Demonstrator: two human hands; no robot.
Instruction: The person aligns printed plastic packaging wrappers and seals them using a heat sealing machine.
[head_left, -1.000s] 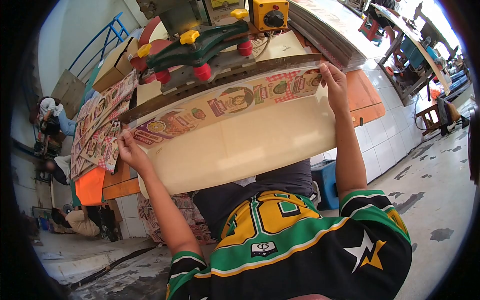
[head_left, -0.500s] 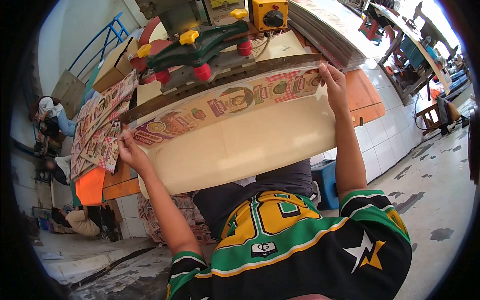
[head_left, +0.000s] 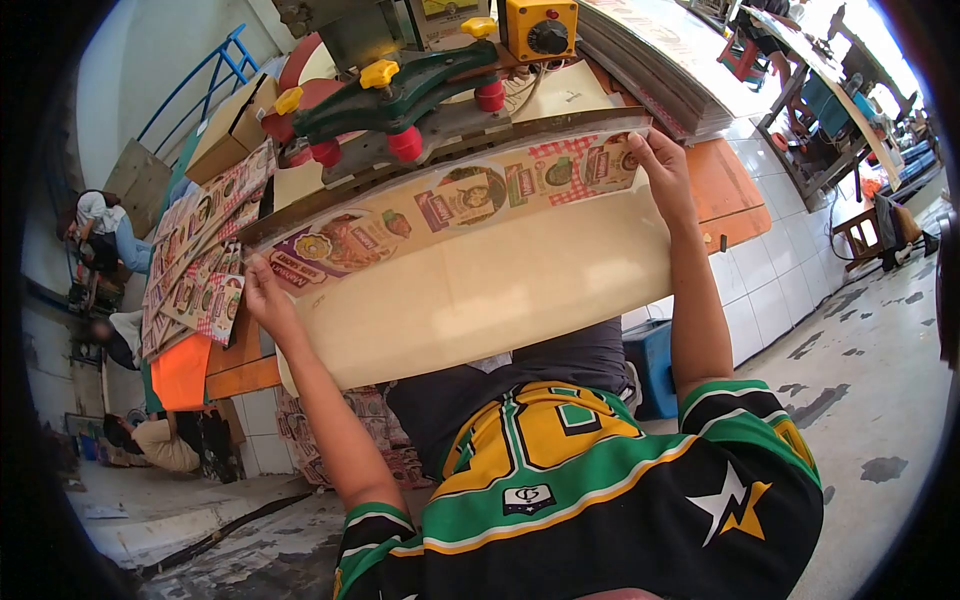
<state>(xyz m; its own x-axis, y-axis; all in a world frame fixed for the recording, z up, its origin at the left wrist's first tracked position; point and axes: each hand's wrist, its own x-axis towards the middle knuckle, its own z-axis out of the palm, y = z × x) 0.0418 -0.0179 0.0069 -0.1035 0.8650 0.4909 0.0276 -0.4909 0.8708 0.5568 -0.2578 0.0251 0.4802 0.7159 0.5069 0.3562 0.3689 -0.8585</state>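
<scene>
A long printed strip [head_left: 462, 200] with food pictures and red-checked patches stretches before me along a dark metal bar [head_left: 330, 205]. My left hand [head_left: 268, 300] pinches its left end between thumb and fingers. At the other end, my right hand [head_left: 660, 170] pinches the strip's upper right corner. Below the strip, a plain cream sheet [head_left: 480, 280] spreads between my forearms and over my lap; I cannot tell whether it is joined to the strip. Just beyond the bar stands a green machine frame [head_left: 400, 105] with yellow knobs and red feet.
Printed sheets [head_left: 200, 240] lie piled at the left, by a cardboard box [head_left: 232, 130] and an orange sheet [head_left: 182, 372]. A yellow control box [head_left: 540, 32] is on the machine. Tall sheet stacks [head_left: 660, 60] stand at back right. A blue stool [head_left: 652, 370] is beside me; people sit far left.
Both hands have shifted slightly inward, the left one rightward and the right one leftward. The printed strip has moved slightly with them, and its upper margin shows more clearly.
</scene>
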